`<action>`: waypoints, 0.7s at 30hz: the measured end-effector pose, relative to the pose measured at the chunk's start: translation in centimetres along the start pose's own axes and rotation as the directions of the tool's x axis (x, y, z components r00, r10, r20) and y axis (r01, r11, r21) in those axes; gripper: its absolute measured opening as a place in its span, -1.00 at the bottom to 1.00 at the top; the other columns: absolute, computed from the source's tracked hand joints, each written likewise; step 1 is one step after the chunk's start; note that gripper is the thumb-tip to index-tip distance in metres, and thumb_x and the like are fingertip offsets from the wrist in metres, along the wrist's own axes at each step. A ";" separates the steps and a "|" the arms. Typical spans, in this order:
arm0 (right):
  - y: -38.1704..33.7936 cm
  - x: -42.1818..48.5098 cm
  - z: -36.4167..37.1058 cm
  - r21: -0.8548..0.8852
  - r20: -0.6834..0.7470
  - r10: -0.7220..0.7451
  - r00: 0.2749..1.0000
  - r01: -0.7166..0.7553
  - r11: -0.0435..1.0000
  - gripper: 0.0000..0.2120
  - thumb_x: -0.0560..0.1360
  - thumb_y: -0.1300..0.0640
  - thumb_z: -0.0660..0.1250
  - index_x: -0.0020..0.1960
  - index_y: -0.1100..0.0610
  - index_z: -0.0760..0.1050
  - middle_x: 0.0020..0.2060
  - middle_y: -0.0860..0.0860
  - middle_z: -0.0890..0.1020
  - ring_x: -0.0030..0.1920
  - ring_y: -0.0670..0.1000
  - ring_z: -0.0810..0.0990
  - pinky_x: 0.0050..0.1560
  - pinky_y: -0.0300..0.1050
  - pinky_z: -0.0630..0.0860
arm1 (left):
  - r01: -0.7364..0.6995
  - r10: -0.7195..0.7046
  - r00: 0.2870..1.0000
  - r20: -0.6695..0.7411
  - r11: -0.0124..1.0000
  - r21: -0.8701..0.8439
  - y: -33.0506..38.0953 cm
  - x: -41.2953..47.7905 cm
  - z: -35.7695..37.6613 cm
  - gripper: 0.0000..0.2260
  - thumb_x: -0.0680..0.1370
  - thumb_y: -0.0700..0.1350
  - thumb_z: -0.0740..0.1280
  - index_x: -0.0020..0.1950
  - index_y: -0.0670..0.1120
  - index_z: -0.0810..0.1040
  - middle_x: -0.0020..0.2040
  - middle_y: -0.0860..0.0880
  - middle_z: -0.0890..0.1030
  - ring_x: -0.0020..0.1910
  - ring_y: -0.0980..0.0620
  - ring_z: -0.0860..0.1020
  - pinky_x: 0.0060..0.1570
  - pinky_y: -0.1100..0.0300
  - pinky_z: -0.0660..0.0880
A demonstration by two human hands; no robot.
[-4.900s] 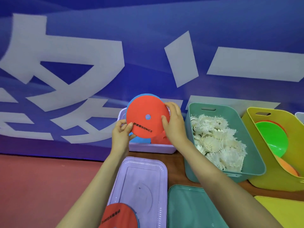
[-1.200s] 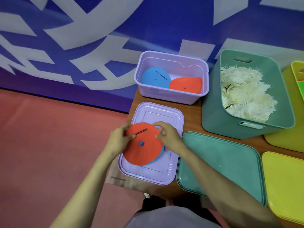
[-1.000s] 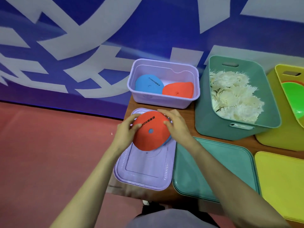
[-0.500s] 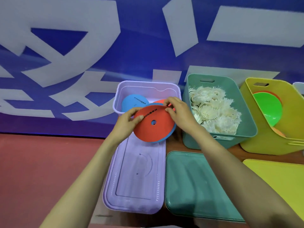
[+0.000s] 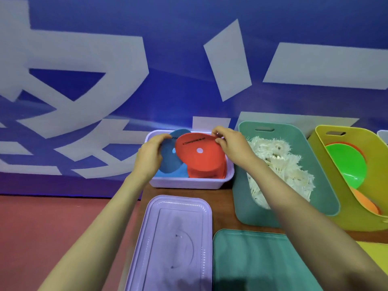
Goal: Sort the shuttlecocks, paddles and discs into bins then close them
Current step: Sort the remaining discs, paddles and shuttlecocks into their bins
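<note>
- Left hand grips the blue disc by its left edge; right hand pinches the red disc at its top right.
- Both discs tilt over the bin (the drop looks straight down).

Left hand grips blue disc, right hand pinches red disc, both over lilac bin.

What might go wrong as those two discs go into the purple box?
The red disc and blue disc, held by their edges in the right hand and left hand, are tilted over the purple bin; either may land propped up and block the purple lid. The right forearm crosses the green bin and might brush shuttlecocks out.
</note>
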State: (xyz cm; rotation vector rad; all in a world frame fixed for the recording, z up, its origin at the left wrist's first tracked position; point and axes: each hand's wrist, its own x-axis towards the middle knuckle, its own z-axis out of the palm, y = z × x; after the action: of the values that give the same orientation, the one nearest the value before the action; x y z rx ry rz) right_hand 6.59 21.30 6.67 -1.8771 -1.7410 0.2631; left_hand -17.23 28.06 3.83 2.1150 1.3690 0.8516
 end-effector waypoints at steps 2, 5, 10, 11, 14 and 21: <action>1.2 1.6 0.6 -0.081 0.048 0.035 0.998 -0.031 0.996 -0.81 0.54 0.27 0.21 0.11 0.11 0.48 0.02 0.11 0.61 -0.02 0.18 0.54 -0.04 0.02 0.49 | 0.035 -0.032 0.999 -0.042 0.997 0.071 -0.9 1.2 0.3 -0.50 0.43 -0.40 0.14 0.24 0.05 0.49 0.20 0.05 0.56 0.10 -0.09 0.54 0.06 0.03 0.46; 2.7 4.0 2.1 -0.243 0.184 0.114 0.976 -0.068 0.968 -0.78 0.55 0.24 0.16 0.12 0.05 0.48 0.05 0.09 0.61 -0.01 0.21 0.54 -0.08 -0.02 0.47 | 0.098 -0.099 0.995 -0.007 0.979 0.177 -2.5 3.0 1.4 -0.51 0.43 -0.35 0.10 0.22 0.10 0.46 0.21 0.07 0.54 0.12 -0.12 0.51 0.02 0.01 0.38; 4.0 7.0 5.1 -0.287 0.396 0.145 0.907 -0.028 0.958 -0.75 0.53 0.25 0.15 0.10 0.02 0.50 0.13 0.03 0.58 0.12 0.16 0.49 -0.11 -0.11 0.37 | 0.154 -0.197 0.959 0.203 0.966 0.209 -5.8 5.7 4.2 -0.52 0.40 -0.37 0.08 0.19 0.06 0.45 0.24 0.06 0.50 0.15 -0.09 0.46 -0.05 0.11 0.33; 4.2 7.7 5.7 -0.283 0.443 0.145 0.885 -0.016 0.959 -0.74 0.52 0.27 0.14 0.09 0.03 0.50 0.12 0.03 0.58 0.12 0.15 0.49 -0.11 -0.11 0.35 | 0.152 -0.197 0.951 0.239 0.969 0.194 -6.4 6.2 4.9 -0.54 0.40 -0.36 0.08 0.16 0.06 0.45 0.24 0.07 0.49 0.16 -0.07 0.46 -0.04 0.11 0.34; 5.1 9.4 7.6 -0.256 0.545 0.178 0.819 -0.039 0.966 -0.72 0.50 0.31 0.11 0.00 0.00 0.48 0.10 0.07 0.57 0.02 0.14 0.48 -0.08 -0.07 0.39 | 0.162 -0.212 0.935 0.284 0.969 0.187 -7.8 7.9 6.4 -0.55 0.40 -0.36 0.08 0.15 0.06 0.43 0.25 0.06 0.47 0.15 -0.03 0.45 -0.03 0.13 0.34; 6.7 10.9 10.5 -0.308 0.539 0.291 0.790 -0.136 0.942 -0.72 0.48 0.29 0.11 0.06 0.06 0.51 0.14 0.10 0.55 0.07 0.19 0.51 -0.05 -0.08 0.38 | 0.149 -0.230 0.887 0.400 0.963 0.223 -9.4 10.7 8.5 -0.65 0.38 -0.41 0.07 0.03 -0.06 0.38 0.05 -0.09 0.49 0.00 -0.17 0.45 -0.09 0.04 0.39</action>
State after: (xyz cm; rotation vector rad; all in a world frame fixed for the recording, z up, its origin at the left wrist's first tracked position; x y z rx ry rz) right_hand 8.49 34.64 -2.99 -2.3651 -2.0124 0.8142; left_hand -13.65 41.05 -5.85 2.0926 1.4260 0.1691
